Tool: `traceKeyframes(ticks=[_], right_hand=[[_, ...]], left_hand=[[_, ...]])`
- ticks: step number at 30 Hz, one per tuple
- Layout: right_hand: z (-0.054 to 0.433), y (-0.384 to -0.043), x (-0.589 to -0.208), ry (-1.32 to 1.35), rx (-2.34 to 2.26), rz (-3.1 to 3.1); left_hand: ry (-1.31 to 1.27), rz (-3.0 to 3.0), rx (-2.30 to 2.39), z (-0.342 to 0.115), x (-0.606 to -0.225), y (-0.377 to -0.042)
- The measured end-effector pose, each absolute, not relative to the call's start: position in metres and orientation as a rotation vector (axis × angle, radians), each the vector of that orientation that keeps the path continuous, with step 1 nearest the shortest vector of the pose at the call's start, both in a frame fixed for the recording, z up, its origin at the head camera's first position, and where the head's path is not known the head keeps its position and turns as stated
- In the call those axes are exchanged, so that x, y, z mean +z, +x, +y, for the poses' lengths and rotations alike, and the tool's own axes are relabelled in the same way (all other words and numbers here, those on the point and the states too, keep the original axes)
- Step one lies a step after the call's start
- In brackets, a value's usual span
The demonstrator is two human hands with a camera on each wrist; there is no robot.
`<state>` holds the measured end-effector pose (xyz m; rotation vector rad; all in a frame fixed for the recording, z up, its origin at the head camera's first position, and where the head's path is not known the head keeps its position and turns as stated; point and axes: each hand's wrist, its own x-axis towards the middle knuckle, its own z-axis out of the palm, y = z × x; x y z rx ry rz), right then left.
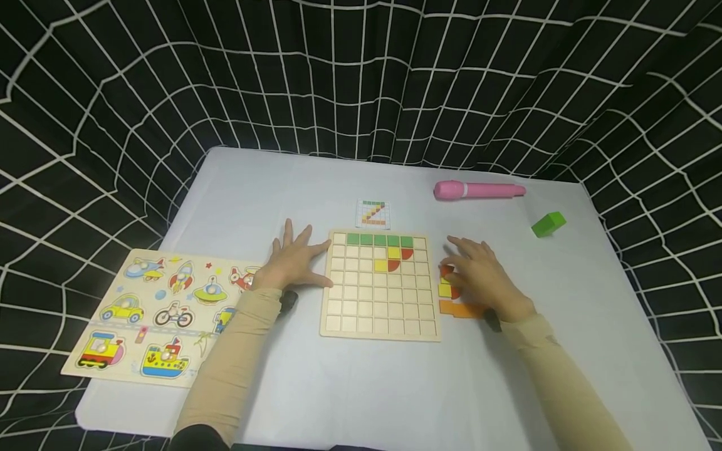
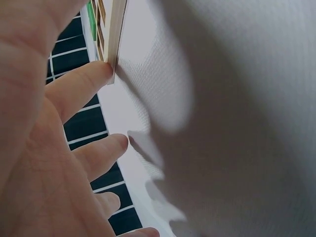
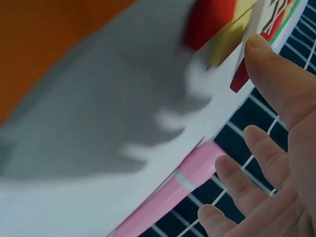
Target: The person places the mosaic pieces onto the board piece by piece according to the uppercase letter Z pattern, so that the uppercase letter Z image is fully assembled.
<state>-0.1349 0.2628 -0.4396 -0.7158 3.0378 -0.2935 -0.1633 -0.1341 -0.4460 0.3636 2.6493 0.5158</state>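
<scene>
A wooden grid board (image 1: 350, 310) lies in the middle of the table. Green squares (image 1: 380, 240) line its top row, with yellow squares (image 1: 381, 265) and red quarter-round tiles (image 1: 407, 254) below them. My left hand (image 1: 293, 262) spreads its fingers at the board's left edge, thumb and a fingertip (image 2: 101, 71) touching it. Right of the board, my right hand (image 1: 482, 275) pinches a red tile (image 3: 240, 78) under the thumb; the index finger is hidden in the right wrist view. Beneath that hand lie yellow and red tiles (image 1: 445, 290) and orange tiles (image 1: 461, 309).
A small pattern card (image 1: 373, 214) lies behind the board. A pink microphone-shaped object (image 1: 479, 190) and a green block (image 1: 548, 224) are at the back right. A picture puzzle board (image 1: 141, 313) sits under the left forearm, overhanging the table's left edge.
</scene>
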Motion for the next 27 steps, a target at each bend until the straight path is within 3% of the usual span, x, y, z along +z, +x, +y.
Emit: traceKeyframes(ticks=[27], right_hand=[[0.156,-0.148,-0.438,-1.162,-0.211,2.922]], left_hand=[[0.351,2.65,0.541,-0.136,-0.449,-0.166]])
